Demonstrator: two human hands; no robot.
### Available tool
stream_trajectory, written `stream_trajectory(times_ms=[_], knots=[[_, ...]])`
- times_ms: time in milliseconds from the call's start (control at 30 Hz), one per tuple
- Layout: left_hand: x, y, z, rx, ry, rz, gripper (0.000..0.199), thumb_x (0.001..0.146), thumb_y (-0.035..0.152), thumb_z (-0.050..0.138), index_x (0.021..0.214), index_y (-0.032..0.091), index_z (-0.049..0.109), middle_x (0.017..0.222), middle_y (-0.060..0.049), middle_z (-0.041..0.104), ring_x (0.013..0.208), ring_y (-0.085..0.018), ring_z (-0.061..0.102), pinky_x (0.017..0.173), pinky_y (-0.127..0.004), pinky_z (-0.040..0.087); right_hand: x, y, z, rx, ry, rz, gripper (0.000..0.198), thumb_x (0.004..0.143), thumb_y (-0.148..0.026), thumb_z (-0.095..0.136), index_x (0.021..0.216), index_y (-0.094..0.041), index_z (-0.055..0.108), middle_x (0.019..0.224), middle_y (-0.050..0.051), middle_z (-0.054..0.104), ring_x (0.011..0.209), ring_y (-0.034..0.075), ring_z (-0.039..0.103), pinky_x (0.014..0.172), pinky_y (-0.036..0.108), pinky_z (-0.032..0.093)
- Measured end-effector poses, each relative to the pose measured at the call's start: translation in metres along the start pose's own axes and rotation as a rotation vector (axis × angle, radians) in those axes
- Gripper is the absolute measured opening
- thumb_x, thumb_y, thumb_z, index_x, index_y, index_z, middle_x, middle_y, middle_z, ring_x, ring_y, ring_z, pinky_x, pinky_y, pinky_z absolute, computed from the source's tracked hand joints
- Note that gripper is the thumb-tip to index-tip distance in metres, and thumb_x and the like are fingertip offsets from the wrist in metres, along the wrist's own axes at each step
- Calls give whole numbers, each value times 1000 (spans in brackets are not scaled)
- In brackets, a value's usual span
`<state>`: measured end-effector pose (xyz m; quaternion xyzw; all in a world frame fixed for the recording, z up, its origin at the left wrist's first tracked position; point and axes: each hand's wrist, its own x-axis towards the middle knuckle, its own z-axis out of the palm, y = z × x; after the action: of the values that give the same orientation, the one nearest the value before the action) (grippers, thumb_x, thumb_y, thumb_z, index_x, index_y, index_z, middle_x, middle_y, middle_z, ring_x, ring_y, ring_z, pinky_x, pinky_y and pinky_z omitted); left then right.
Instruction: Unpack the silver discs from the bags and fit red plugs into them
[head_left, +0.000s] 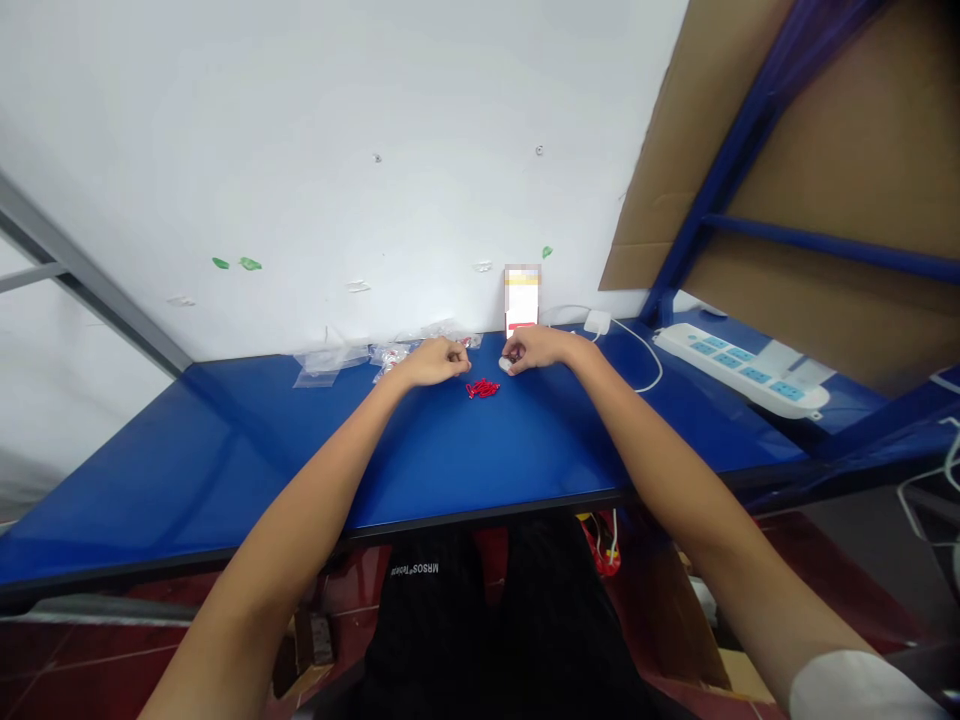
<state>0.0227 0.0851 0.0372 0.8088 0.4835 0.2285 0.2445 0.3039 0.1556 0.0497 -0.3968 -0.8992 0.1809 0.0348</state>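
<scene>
My left hand hovers just above the blue table, its fingers curled and closed; whatever they pinch, if anything, is too small to make out. A small bunch of red cords lies on the table between and slightly nearer than my hands. My right hand is closed, with thumb and fingers around a small round whitish object that is partly hidden by them. Clear plastic bags with small red and silvery contents lie beside and behind my left hand.
A phone with a lit screen leans against the white wall behind my right hand. Flat clear bags lie farther left. At right are a white charger with its cable and a power strip, below a blue metal frame.
</scene>
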Motion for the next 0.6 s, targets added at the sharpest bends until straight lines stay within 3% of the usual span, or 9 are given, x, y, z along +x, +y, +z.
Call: stream_trajectory(times_ms=[167, 367, 600], knots=[[0, 1, 0, 8, -11, -6, 17, 84, 34, 67, 81, 24, 81, 85, -5, 81, 78, -24, 73, 71, -32, 51, -5, -4, -3, 21, -13, 17, 51, 73, -43, 92, 118, -18, 85, 111, 11, 82, 97, 31, 75, 81, 37, 54], [-1, 1, -3, 47, -68, 6, 17, 84, 30, 64, 83, 23, 80, 83, -1, 80, 79, -21, 72, 73, -31, 49, -7, -10, -4, -46, -31, 68, 47, 78, -34, 89, 122, -17, 82, 117, 10, 81, 100, 28, 75, 81, 34, 53], [-1, 4, -3, 88, -89, 6, 18, 86, 31, 63, 85, 21, 79, 84, -1, 79, 80, -21, 71, 76, -31, 49, -11, -16, -7, -76, -27, 93, 39, 78, -36, 88, 113, -18, 83, 110, 8, 82, 95, 26, 74, 76, 33, 52]])
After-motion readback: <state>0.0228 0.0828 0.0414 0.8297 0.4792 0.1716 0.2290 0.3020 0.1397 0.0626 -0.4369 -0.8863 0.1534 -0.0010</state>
